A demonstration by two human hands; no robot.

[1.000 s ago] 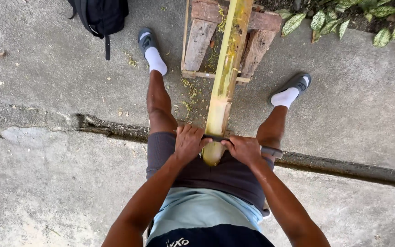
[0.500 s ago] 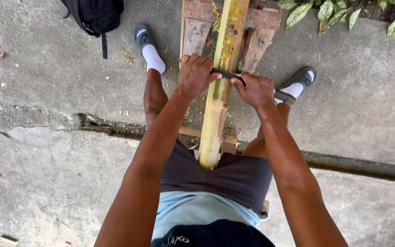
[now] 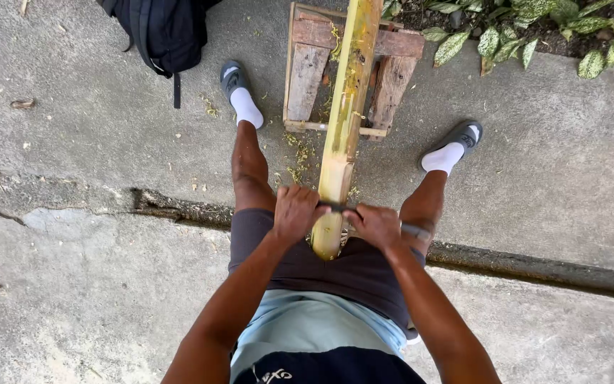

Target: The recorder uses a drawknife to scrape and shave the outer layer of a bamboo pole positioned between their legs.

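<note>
**Both hands on a blade across a bamboo pole**

While a black backpack (image 3: 161,32) lies at far left on the concrete, the left hand (image 3: 295,212) is clenched around one end of a dark blade (image 3: 332,208). The blade crosses the yellow-green bamboo pole (image 3: 346,121), which slopes from a wooden stand (image 3: 307,78) down to the lap. The right hand (image 3: 376,225) is fisted on the other end; leafy plants (image 3: 534,35) stand beyond.
</note>
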